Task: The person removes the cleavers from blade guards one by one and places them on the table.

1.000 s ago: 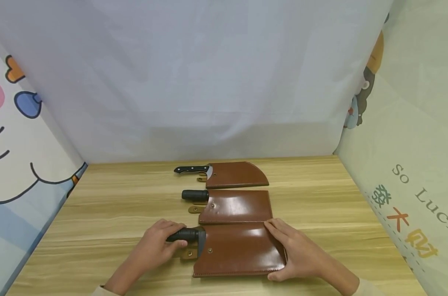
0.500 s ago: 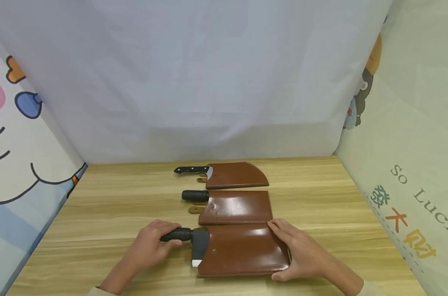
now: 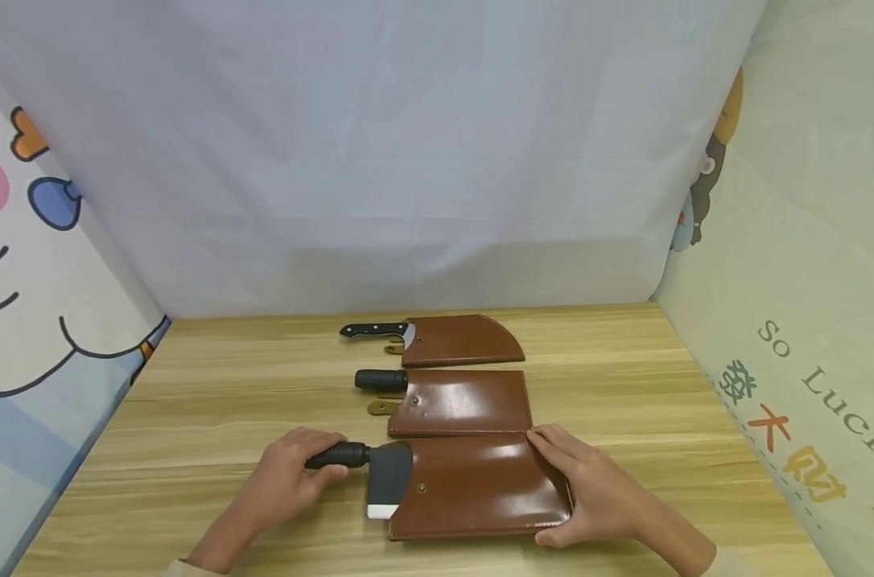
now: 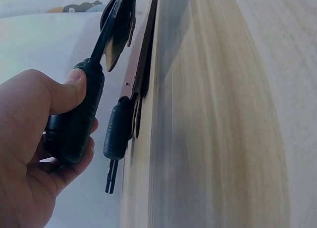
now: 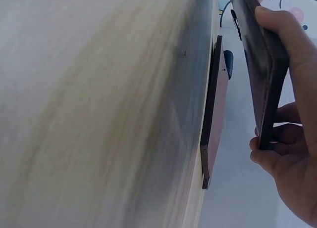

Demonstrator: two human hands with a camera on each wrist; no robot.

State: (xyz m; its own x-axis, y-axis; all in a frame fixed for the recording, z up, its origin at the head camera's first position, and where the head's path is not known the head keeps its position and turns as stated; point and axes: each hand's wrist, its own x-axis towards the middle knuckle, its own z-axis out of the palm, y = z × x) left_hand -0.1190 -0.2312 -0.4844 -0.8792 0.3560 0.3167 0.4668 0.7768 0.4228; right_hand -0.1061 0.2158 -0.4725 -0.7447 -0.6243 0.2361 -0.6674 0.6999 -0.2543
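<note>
My left hand (image 3: 287, 478) grips the black ribbed handle of a cleaver (image 3: 388, 479); the left wrist view shows thumb and fingers wrapped round that handle (image 4: 79, 109). A strip of dark blade with a bright lower edge shows outside a brown leather sheath (image 3: 483, 489), and the rest of the blade is hidden inside. My right hand (image 3: 588, 485) holds the sheath's closed right end, fingers at the upper corner and thumb at the lower one. Both wrist views show cleaver and sheath raised off the table.
Just beyond lies a second sheathed cleaver (image 3: 466, 402) with a black handle and a loose snap strap (image 3: 381, 409). Farther back is a smaller sheathed knife (image 3: 462, 340) with a riveted handle. Cloth walls (image 3: 437, 160) enclose the wooden table (image 3: 213, 385) at back and sides.
The cleaver has slid left, partly out of its sheath, so much more blade shows. My left hand has moved left with the handle; my right hand and the sheath have shifted slightly right.
</note>
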